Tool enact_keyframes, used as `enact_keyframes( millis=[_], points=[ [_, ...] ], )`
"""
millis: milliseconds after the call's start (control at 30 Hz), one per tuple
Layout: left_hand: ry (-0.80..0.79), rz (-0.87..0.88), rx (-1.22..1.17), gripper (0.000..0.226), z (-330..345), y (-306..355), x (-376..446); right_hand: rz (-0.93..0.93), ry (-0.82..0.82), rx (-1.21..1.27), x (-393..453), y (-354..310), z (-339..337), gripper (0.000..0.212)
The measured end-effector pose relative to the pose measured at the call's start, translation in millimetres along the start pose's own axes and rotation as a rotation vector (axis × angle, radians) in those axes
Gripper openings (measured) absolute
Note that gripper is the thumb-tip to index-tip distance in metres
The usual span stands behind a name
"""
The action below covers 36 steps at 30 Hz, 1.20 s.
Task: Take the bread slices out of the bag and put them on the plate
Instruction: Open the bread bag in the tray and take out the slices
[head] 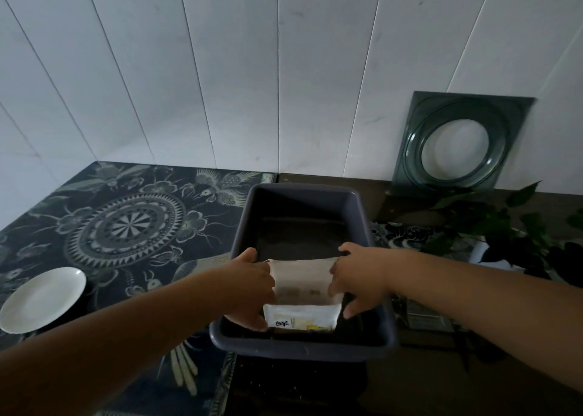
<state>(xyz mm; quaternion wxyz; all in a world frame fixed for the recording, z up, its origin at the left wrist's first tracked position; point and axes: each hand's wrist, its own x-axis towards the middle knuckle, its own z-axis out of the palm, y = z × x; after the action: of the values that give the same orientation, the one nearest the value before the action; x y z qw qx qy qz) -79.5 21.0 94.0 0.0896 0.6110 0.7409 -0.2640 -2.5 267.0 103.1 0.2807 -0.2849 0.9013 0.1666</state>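
Note:
A pale bread bag [302,292] with a printed label lies in the near half of a dark grey plastic tub [359,213]. My left hand [252,286] grips the bag's left side and my right hand [359,276] grips its right side, both inside the tub. The bread slices themselves are hidden by the bag. A white plate [42,299] rests on the patterned dark cloth at the far left, well apart from the tub.
A dark cloth with a mandala pattern [126,226] covers the left of the counter. A square green glass dish [457,146] leans on the white panelled wall at back right. A leafy plant [492,226] stands right of the tub.

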Motion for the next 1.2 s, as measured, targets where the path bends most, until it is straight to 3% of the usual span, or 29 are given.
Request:
enact_keyframes(
  millis=[133,333,433,600,667,867,1067,1200],
  points=[
    [0.044,-0.031,-0.036,0.048,4.2,0.1,-1.8,-0.051,0.052,0.02,-0.3,-9.4,1.4,0.043],
    [0.052,-0.035,-0.106,0.046,20.0,-7.5,-11.3,0.002,-0.015,0.035,-12.0,-11.3,-0.5,0.046],
    [0.149,-0.042,-0.147,0.047,24.7,-0.7,-10.1,0.046,-0.056,0.098,-6.6,-15.8,-7.8,0.041],
    [0.308,-0.031,-0.162,0.039,28.3,9.6,-10.4,0.04,0.127,0.124,23.9,-36.0,-41.3,0.017],
    [0.381,-0.017,-0.137,0.032,30.4,14.1,-11.4,0.118,0.094,0.159,45.1,-44.0,-51.8,0.012],
    [0.423,-0.126,-0.134,0.027,34.3,24.4,-19.8,0.19,-0.268,0.223,103.2,-60.8,-43.9,0.044],
    [0.471,-0.107,-0.264,0.04,32.2,29.4,-28.8,0.175,-0.152,0.308,114.3,-68.3,-20.1,0.046],
    [0.499,-0.113,-0.28,0.042,37.0,31.3,-29.8,0.269,-0.221,0.373,127.2,-64.8,-11.4,0.045]
  ],
)
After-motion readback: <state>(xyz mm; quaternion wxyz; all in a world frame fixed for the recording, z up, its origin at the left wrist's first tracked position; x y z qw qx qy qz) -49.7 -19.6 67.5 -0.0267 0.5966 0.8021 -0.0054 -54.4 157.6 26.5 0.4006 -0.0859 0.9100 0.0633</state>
